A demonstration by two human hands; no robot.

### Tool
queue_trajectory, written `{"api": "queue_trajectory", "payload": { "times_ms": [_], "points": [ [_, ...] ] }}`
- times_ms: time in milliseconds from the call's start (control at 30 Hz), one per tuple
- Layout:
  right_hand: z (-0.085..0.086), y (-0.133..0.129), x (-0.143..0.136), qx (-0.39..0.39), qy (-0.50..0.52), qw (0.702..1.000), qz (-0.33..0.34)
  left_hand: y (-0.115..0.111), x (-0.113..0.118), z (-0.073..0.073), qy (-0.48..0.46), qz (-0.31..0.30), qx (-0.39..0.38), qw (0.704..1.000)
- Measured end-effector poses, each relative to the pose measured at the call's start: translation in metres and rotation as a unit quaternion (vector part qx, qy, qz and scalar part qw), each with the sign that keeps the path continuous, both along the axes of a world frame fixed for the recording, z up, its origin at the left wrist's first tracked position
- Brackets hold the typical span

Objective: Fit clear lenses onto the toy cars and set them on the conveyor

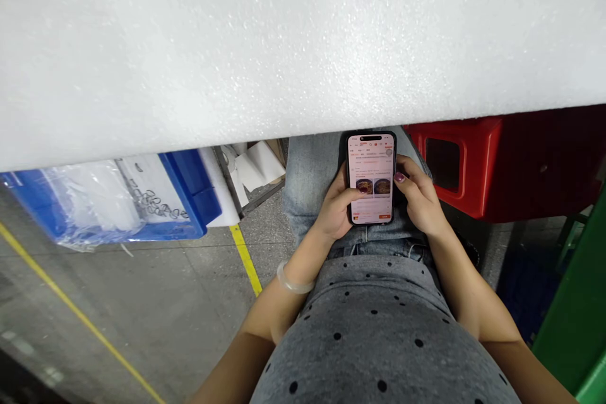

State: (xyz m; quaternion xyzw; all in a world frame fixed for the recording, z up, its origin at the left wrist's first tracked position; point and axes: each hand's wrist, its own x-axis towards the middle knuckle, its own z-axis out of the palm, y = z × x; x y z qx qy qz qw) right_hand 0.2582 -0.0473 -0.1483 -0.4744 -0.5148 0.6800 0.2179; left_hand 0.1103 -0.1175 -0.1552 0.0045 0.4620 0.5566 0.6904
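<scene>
**Hands cradle a phone in the lap**

Both hands close on one phone (371, 178), which rests on the person's thighs just under the edge of a white foam slab (284, 44). Left hand (337, 208) curls round the phone's 9 o'clock edge, its thumb laid across the lit screen near the two food pictures, probably so it can scroll. Right hand (420, 199) wraps the 3 o'clock edge with fingers folded behind, thumb tip on the bezel, steadying the phone from that side. Held low and upright like this, the screen faces the wearer.

A pale bangle (294, 282) sits on the left wrist at 7 o'clock from the phone. At 9 o'clock, well apart, a blue bin (192, 192) holds clear plastic bags. At 3 o'clock stands a red stool (478, 158), near the right hand but not touching. A yellow line (246, 259) runs over the concrete floor at 8 o'clock.
</scene>
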Motion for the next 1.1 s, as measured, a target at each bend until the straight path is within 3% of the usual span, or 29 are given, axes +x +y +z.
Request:
{"api": "queue_trajectory", "payload": {
  "times_ms": [433, 933, 1100],
  "points": [
    [0.0015, 0.0003, -0.0013, 0.017, 0.01, 1.0, 0.001, 0.0035, -0.0007, 0.0028, -0.021, 0.03, -0.014, 0.999],
    [0.0008, 0.0004, -0.0013, 0.011, 0.009, 1.0, 0.006, -0.0015, -0.0014, -0.0009, 0.015, -0.004, 0.013, 1.0],
    [0.0026, 0.0013, -0.0025, 0.009, -0.007, 1.0, 0.007, -0.0005, 0.0003, -0.001, 0.023, -0.001, -0.014, 1.0]
  ]
}}
